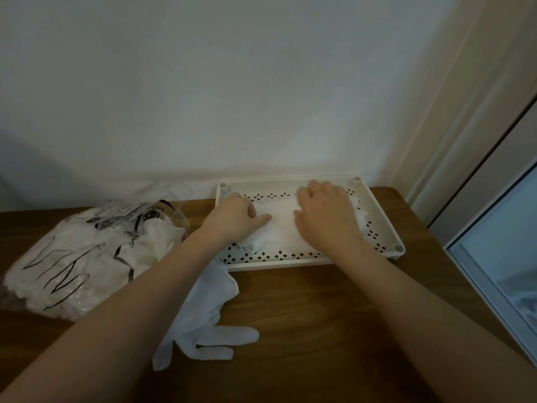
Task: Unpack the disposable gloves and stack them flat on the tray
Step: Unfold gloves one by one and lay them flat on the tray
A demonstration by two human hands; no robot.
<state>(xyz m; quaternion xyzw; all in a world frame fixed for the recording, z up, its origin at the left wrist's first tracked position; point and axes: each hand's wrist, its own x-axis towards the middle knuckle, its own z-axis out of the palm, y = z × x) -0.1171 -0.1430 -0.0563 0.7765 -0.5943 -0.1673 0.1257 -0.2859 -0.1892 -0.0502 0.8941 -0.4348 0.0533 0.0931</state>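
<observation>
Both hands (232, 218) (325, 212) press gloves (280, 228) flat in the tray (377, 216)

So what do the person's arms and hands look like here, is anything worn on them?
Both forearms are bare, with no sleeves in view. The left hand wears nothing that shows. The right hand has a thin ring on one finger. No gloves, watch or bracelets show.

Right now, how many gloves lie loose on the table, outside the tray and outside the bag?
1: a white glove on the wooden table, just before the tray, partly under the left forearm. Others may hide beneath that arm.
</observation>
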